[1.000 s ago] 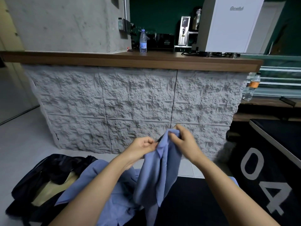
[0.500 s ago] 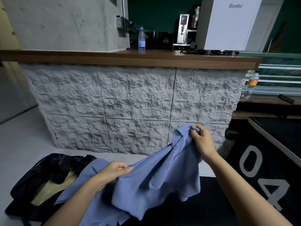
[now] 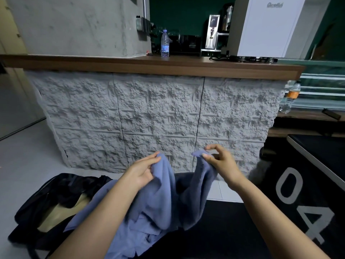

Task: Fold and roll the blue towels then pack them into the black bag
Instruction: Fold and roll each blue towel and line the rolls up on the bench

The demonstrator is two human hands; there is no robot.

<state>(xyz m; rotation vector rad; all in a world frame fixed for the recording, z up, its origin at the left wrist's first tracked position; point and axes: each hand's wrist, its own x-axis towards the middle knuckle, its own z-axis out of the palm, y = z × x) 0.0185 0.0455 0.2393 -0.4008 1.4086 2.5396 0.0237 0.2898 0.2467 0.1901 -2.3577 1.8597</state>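
**State.** The left grip (image 3: 141, 171) grasps the top edge of one blue towel (image 3: 164, 199), with thumb and fingers clenched on a bunched fold. The right grip (image 3: 221, 163) pinches the other upper corner between thumb and forefinger. Its remaining fingers stand spread and touch nothing. The blue towel hangs in the air between the two grips and sags in a deep loop at the middle. Its lower part falls onto a heap of further towels (image 3: 130, 234) on the near desk (image 3: 224, 232). The black bag (image 3: 43, 200) lies open at the near left, just beside the heap and below both grips.

**Step in hand.** The step appears to be finding the two corners of one edge and spreading the towel before the first fold. No fold or roll shows on this towel, so its work is judged to be at an early stage.

**Procedure.**
1. Slide the left grip along the edge to the true corner. It holds a bunch of cloth, not a corner.
2. Draw the grips apart until the sag is gone and the top edge runs straight and level.
3. Raise the towel clear of the heap so that its lower edge drags no other towel with it.
4. Lay it flat on the bare part of the desk, right of the heap, then fold.

**Caution.** The cloth looks soft and limp. The light pinch at the right may slip once the edge is tensioned, so close more fingers on that corner first.
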